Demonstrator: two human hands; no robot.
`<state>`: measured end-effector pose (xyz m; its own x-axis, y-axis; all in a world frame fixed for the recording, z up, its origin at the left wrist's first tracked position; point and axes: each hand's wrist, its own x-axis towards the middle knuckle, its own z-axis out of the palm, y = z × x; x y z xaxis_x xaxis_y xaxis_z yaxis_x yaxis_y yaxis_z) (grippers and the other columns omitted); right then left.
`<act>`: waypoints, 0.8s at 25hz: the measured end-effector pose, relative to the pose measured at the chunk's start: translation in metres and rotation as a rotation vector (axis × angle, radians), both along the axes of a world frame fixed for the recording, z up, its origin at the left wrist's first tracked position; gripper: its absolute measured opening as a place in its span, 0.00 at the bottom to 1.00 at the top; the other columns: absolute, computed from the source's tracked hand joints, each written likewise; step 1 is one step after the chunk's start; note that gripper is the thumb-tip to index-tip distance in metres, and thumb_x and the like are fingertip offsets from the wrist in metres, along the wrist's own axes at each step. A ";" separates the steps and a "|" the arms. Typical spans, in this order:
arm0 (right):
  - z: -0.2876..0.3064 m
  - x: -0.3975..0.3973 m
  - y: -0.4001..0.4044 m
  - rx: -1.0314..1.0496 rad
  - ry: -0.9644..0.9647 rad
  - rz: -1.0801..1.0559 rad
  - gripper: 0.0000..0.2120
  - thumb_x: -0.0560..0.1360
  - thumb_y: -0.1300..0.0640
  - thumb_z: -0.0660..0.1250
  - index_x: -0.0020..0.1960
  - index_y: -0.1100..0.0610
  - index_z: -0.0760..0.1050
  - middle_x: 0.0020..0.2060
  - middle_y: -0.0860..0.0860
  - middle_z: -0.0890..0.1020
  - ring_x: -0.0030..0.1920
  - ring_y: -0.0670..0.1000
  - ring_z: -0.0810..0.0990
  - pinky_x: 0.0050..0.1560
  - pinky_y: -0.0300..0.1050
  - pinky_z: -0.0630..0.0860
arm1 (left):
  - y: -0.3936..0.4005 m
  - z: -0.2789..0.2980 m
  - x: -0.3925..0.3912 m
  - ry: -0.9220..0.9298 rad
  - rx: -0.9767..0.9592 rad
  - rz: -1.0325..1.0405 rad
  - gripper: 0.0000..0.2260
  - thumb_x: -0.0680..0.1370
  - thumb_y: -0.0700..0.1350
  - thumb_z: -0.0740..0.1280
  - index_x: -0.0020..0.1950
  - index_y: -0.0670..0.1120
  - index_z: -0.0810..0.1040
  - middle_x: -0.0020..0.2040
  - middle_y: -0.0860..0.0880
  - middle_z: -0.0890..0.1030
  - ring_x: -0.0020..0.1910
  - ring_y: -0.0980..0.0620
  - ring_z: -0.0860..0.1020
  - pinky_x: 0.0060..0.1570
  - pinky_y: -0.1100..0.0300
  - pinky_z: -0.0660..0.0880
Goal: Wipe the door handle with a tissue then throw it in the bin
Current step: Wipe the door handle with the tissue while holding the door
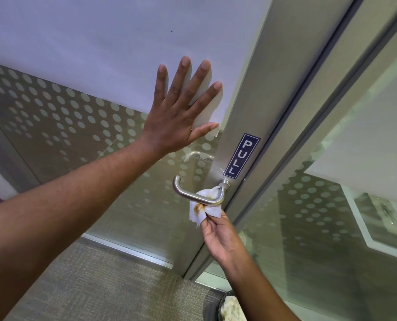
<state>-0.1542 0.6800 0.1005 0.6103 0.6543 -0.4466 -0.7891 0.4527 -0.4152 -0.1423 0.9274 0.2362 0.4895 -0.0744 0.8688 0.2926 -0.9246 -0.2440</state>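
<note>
A brushed steel lever door handle [188, 193] sticks out from the metal stile of a frosted glass door. A white tissue [204, 210] with a brown stain is looped behind and under the handle near its base. My right hand [220, 237] pinches the tissue's lower ends just below the handle. My left hand [181, 112] lies flat on the glass above the handle, fingers spread, holding nothing. A dark round bin [225, 304] with crumpled paper in it shows at the bottom edge, partly behind my right forearm.
A blue PULL sign [241, 156] sits on the stile above the handle. The door frame [308, 126] and a fixed glass panel stand to the right. Grey carpet [104, 286] covers the floor below.
</note>
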 end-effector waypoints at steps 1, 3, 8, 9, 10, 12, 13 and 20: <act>0.000 0.003 -0.007 0.004 -0.006 0.002 0.16 0.69 0.75 0.68 0.52 0.66 0.87 0.50 0.64 0.88 0.47 0.57 0.90 0.47 0.44 0.87 | 0.000 0.000 0.000 0.002 -0.002 0.006 0.37 0.86 0.71 0.56 0.87 0.54 0.50 0.85 0.41 0.51 0.87 0.42 0.31 0.82 0.37 0.30; 0.001 0.009 -0.016 -0.003 -0.015 -0.014 0.19 0.70 0.75 0.68 0.59 0.67 0.84 0.50 0.62 0.88 0.47 0.56 0.90 0.47 0.44 0.87 | -0.001 0.000 -0.001 0.003 -0.004 0.000 0.39 0.86 0.71 0.57 0.89 0.53 0.48 0.85 0.41 0.51 0.87 0.41 0.31 0.82 0.38 0.30; 0.014 0.021 -0.022 -0.039 -0.093 -0.036 0.15 0.74 0.77 0.64 0.52 0.65 0.86 0.49 0.60 0.89 0.49 0.56 0.90 0.53 0.48 0.86 | -0.001 0.001 -0.002 -0.008 0.014 -0.002 0.39 0.86 0.71 0.57 0.88 0.54 0.43 0.85 0.39 0.54 0.88 0.34 0.41 0.83 0.37 0.32; 0.017 0.021 -0.023 -0.035 -0.113 -0.019 0.15 0.72 0.76 0.65 0.49 0.64 0.88 0.49 0.59 0.90 0.49 0.55 0.90 0.55 0.48 0.85 | -0.001 0.001 -0.002 -0.004 0.007 -0.010 0.40 0.86 0.71 0.57 0.88 0.55 0.41 0.85 0.40 0.52 0.88 0.37 0.36 0.82 0.37 0.31; 0.019 0.021 -0.024 -0.033 -0.121 -0.008 0.15 0.72 0.76 0.66 0.48 0.64 0.88 0.49 0.59 0.90 0.49 0.54 0.90 0.55 0.48 0.85 | -0.001 0.001 -0.002 -0.003 0.001 -0.019 0.40 0.86 0.71 0.56 0.87 0.55 0.40 0.86 0.40 0.52 0.87 0.39 0.34 0.82 0.38 0.30; 0.020 0.020 -0.025 -0.055 -0.113 -0.012 0.15 0.76 0.76 0.63 0.52 0.66 0.86 0.49 0.59 0.90 0.48 0.55 0.90 0.52 0.47 0.87 | -0.001 0.001 -0.003 0.000 0.002 -0.029 0.40 0.86 0.71 0.56 0.88 0.54 0.40 0.86 0.40 0.52 0.87 0.33 0.42 0.83 0.37 0.31; 0.019 0.019 -0.027 -0.074 -0.103 -0.023 0.14 0.78 0.76 0.62 0.55 0.67 0.84 0.49 0.60 0.90 0.47 0.55 0.90 0.51 0.47 0.87 | -0.001 0.001 -0.003 0.008 0.001 -0.033 0.40 0.86 0.71 0.57 0.88 0.54 0.41 0.85 0.39 0.52 0.85 0.31 0.48 0.83 0.34 0.35; 0.030 0.012 -0.057 -0.113 -0.128 -0.042 0.14 0.79 0.77 0.61 0.60 0.70 0.79 0.50 0.63 0.85 0.45 0.54 0.89 0.56 0.46 0.84 | -0.045 0.004 -0.019 0.022 -0.140 -0.042 0.35 0.87 0.67 0.59 0.89 0.52 0.55 0.86 0.37 0.58 0.85 0.30 0.56 0.81 0.26 0.47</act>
